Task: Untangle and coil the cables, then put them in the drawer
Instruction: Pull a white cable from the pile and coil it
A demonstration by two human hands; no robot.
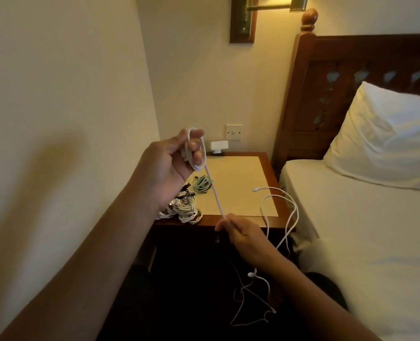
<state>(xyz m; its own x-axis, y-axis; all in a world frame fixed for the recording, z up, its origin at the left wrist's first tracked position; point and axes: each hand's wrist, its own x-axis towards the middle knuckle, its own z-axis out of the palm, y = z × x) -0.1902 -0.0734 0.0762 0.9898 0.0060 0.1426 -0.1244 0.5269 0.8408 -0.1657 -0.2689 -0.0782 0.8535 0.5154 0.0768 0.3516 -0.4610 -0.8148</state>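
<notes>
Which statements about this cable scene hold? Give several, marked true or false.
1. The left hand grips loops of the white cable. True.
2. The right hand hangs idle. False: it pinches the white cable's taut stretch.
3. A green cable bundle lies on the nightstand. True.
4. The white bundles sit at the nightstand's bed-side edge. False: they lie at its wall-side front corner.

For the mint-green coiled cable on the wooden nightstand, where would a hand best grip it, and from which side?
Probably across the bunched loops of the mint-green coiled cable, pinched from above on its right side: it lies flat on the wooden nightstand, and tangled white and black cables crowd its near-left side.
</notes>
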